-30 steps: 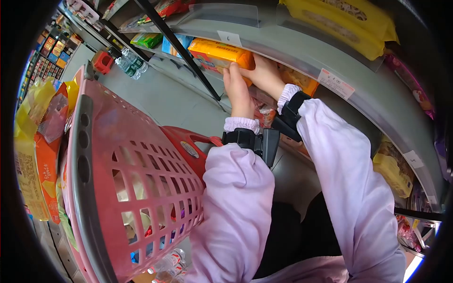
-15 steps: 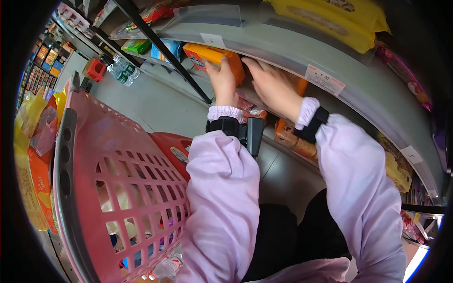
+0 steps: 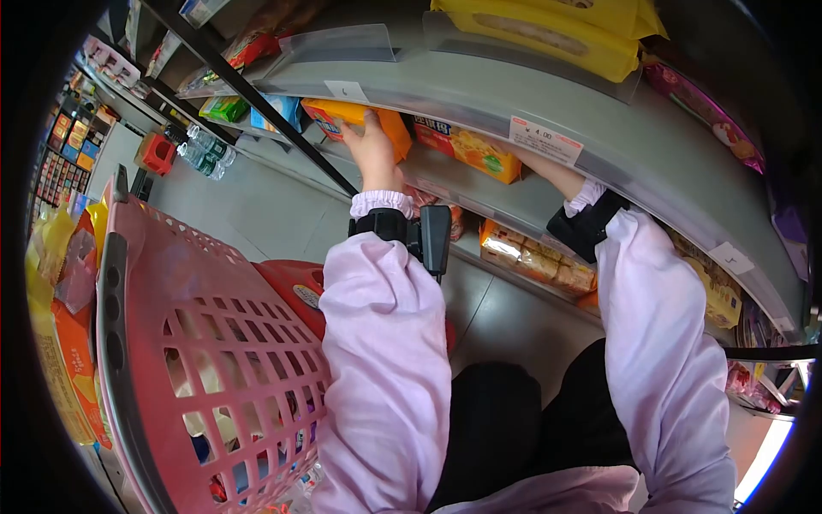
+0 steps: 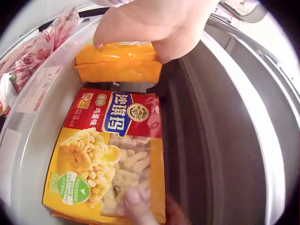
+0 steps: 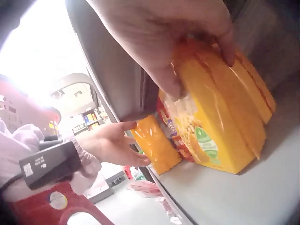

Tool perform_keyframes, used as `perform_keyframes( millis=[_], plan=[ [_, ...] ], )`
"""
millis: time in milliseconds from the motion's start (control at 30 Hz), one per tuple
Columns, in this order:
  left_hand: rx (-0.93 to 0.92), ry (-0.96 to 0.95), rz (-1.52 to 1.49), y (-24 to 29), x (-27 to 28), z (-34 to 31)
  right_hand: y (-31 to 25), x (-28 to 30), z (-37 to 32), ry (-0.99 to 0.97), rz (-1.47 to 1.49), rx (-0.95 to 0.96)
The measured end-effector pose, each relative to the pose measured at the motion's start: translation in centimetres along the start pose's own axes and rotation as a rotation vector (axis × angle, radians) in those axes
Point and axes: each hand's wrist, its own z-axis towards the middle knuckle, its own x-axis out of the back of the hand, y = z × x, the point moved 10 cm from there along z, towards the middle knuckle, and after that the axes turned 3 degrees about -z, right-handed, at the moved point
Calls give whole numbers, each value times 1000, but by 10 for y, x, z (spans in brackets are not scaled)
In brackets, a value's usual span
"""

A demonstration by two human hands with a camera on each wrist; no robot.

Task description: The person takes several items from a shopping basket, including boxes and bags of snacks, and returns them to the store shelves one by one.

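An orange package [image 3: 394, 133] [image 4: 117, 63] [image 5: 157, 145] lies on the shelf, with my left hand [image 3: 374, 156] [image 4: 157, 26] [image 5: 112, 143] holding its near end, thumb and fingers spread on either side. Beside it, on the same shelf, is a red-and-yellow pastry package [image 3: 467, 150] [image 4: 105, 159] [image 5: 201, 136] with a picture of its contents. My right hand [image 3: 552, 174] [image 5: 173, 33] grips this package's far end, the thumb [image 4: 137, 206] on its printed front and the fingers behind. In the head view the right fingers are hidden under the shelf edge above.
A pink basket [image 3: 214, 257] filled with goods stands at my left. Yellow packages [image 3: 556, 38] lie on the shelf above, behind a price-tagged edge [image 3: 544, 137]. Wrapped pastries [image 3: 535, 257] sit on a lower shelf. Water bottles [image 3: 205, 152] stand on the floor beyond.
My right hand has moved away from the orange package to the right, and the red-and-yellow package now shows between the hands. The left hand has stayed at the orange package. The head view has shifted.
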Motion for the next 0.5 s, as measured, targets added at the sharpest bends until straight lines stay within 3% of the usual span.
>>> perform_keyframes(
  millis=[500],
  plan=[
    [-17, -33, -85, 5, -2, -1, -20, 10, -11, -52, -57, 61]
  ],
)
